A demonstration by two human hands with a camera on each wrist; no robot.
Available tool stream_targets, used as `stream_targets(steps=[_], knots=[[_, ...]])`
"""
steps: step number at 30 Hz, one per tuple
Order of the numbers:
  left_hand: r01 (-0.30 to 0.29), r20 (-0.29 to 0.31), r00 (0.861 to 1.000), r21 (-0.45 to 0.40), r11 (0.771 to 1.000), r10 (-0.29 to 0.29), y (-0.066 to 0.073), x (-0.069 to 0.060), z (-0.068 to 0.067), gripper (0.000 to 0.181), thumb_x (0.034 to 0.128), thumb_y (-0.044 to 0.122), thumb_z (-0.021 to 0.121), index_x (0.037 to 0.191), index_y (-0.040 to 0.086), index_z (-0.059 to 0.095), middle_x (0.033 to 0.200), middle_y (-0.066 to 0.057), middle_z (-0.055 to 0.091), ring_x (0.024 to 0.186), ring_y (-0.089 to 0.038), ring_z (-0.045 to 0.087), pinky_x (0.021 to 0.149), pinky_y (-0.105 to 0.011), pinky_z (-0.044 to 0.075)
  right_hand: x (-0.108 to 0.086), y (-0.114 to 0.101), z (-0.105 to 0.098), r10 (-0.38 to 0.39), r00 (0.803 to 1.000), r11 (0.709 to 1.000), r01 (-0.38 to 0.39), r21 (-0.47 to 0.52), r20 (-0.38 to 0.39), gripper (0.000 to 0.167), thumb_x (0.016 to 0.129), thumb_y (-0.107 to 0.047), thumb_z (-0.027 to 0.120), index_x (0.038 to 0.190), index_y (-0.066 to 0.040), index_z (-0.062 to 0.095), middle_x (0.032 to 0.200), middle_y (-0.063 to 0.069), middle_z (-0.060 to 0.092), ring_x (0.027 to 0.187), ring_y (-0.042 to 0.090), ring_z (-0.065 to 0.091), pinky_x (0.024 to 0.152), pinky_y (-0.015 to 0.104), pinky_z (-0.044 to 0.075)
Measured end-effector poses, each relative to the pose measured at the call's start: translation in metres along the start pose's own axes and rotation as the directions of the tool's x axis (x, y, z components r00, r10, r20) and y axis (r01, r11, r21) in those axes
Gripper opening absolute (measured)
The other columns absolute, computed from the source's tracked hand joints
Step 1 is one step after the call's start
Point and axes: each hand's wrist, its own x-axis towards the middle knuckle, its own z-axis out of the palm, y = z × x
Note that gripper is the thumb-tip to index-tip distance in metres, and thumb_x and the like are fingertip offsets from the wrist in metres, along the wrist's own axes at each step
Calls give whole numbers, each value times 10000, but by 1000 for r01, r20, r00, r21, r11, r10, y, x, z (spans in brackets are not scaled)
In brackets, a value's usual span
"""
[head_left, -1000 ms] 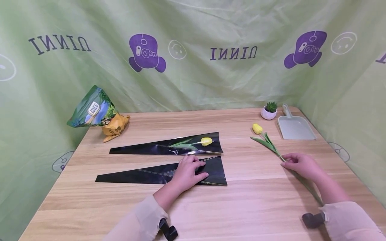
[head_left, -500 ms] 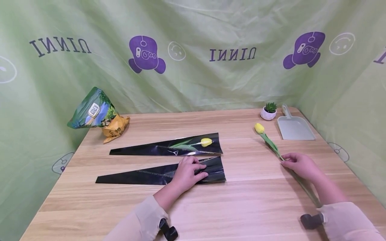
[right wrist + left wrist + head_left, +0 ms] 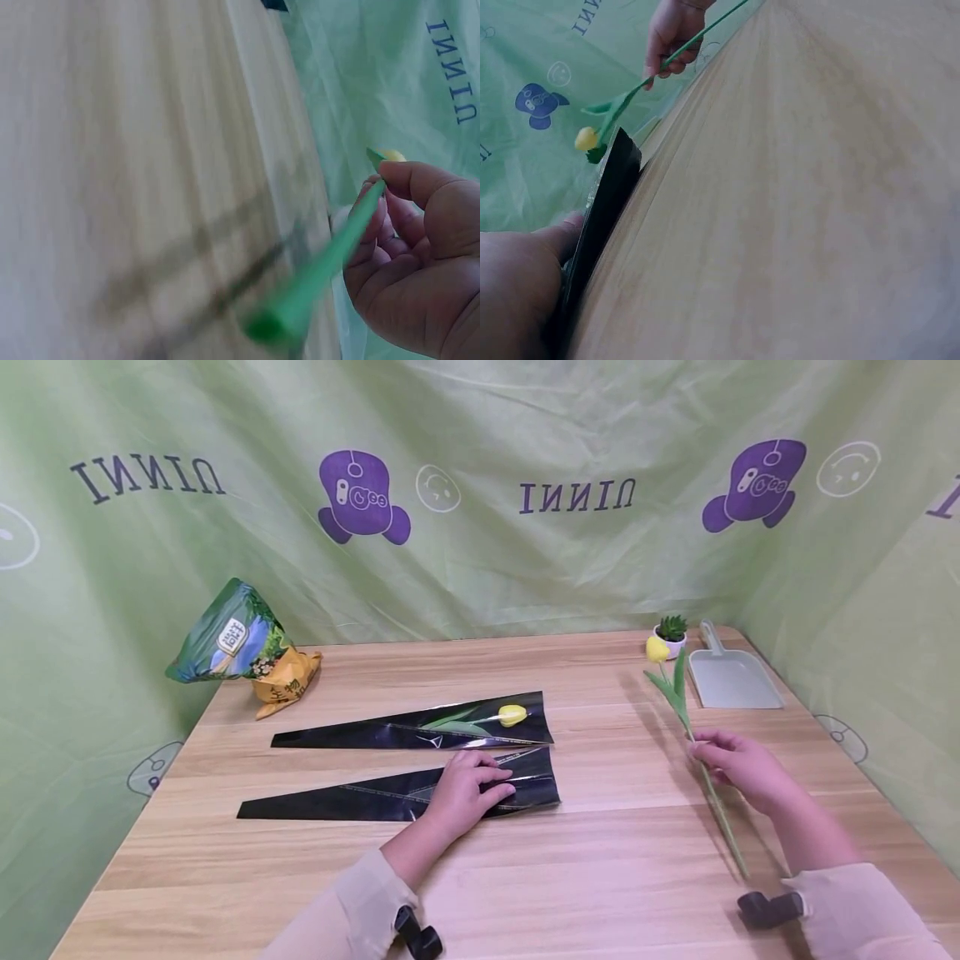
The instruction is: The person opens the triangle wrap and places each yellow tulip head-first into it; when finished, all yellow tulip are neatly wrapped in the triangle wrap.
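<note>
My left hand (image 3: 467,789) lies over the lower black flower sleeve (image 3: 322,802), thumb and fingertips drawn together on its film near the wide end. That sleeve's mouth is slightly raised; its edge stands up in the left wrist view beside the left hand (image 3: 521,277). Between thumb and fingers, my right hand (image 3: 742,768) pinches the stem of a yellow tulip (image 3: 657,649). It is lifted, bloom away from me, with the stem end towards me. In the right wrist view the green stem (image 3: 330,262) runs from the right hand (image 3: 427,247) towards the camera.
A second black sleeve (image 3: 360,732), with a yellow tulip (image 3: 513,716) inside, lies just beyond. Further back are a potted succulent (image 3: 672,628), a grey dustpan (image 3: 735,679) and, left, a green and orange bag (image 3: 247,643). A green curtain (image 3: 480,577) encloses the wooden table (image 3: 600,877).
The right hand has raised the tulip and turned its stem, the bloom shifting towards the succulent. The lower sleeve's wide end has bulged and its near corner has drawn in under the left hand.
</note>
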Motion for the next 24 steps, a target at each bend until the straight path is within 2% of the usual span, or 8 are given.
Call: stream_targets(steps=[2, 4, 6, 7, 13, 16, 19, 24], knots=[[2, -6, 1000, -22, 1000, -2, 1, 0, -1, 211, 831, 269, 769, 1005, 151, 792, 1060, -27, 704, 1080, -235, 606, 984, -397, 479, 0, -4, 2, -16, 1000, 995, 16, 97, 3, 386, 1004, -184, 543, 1280, 78, 477, 815, -156, 555, 697, -8, 524, 635, 179, 523], [7, -12, 1000, -39, 999, -7, 1, 0, -1, 226, 834, 262, 767, 1022, 139, 786, 1087, -33, 716, 1101, -238, 616, 989, -393, 490, 1, -9, 5, -41, 999, 978, 37, 204, 16, 213, 1001, -154, 551, 1192, -61, 536, 827, -139, 562, 712, -7, 543, 640, 169, 537], [14, -23, 1000, -51, 999, -15, 1, 0, -1, 236, 839, 256, 762, 1039, 134, 781, 1108, -38, 726, 1111, -235, 630, 989, -392, 499, 1, -13, 7, -66, 997, 945, 54, 324, 28, 117, 997, -118, 555, 1096, -178, 542, 835, -113, 594, 719, 6, 581, 646, 170, 555], [18, -29, 999, -58, 998, -19, 2, 0, -1, 241, 840, 254, 760, 1047, 132, 778, 1119, -40, 730, 1116, -233, 638, 989, -392, 504, 0, -15, 8, -82, 996, 923, 63, 380, 35, 131, 994, -97, 553, 1064, -208, 544, 841, -103, 610, 720, 13, 593, 650, 170, 561], [30, -72, 997, -81, 996, -36, 4, 1, -2, 243, 845, 255, 754, 1059, 140, 774, 1111, -30, 750, 1083, -195, 686, 966, -360, 534, -3, -28, 21, -178, 984, 797, 143, 586, 2, 173, 988, -25, 536, 1037, -189, 559, 865, -79, 686, 746, 38, 643, 686, 175, 589], [32, -85, 996, -76, 997, -38, 6, 1, -4, 247, 838, 260, 760, 1056, 144, 774, 1087, -28, 757, 1061, -189, 697, 939, -350, 547, -3, -36, 31, -191, 980, 737, 185, 650, -63, 168, 978, 0, 543, 1025, -161, 546, 849, -56, 711, 742, 58, 679, 688, 180, 597], [33, -95, 995, -66, 997, -39, 7, 1, -4, 251, 833, 265, 764, 1055, 148, 775, 1079, -32, 759, 1052, -186, 702, 925, -348, 553, -3, -45, 42, -165, 969, 679, 245, 692, -182, 163, 957, 13, 573, 1004, -134, 519, 806, -41, 711, 705, 64, 693, 670, 180, 599], [41, -90, 995, -73, 997, -47, 7, 1, -4, 250, 832, 259, 766, 1056, 148, 774, 1077, -34, 759, 1050, -187, 704, 925, -350, 553, -1, -58, 59, -59, 929, 616, 323, 719, -367, 185, 918, 3, 635, 985, -110, 504, 760, -38, 714, 664, 62, 705, 633, 185, 600]])
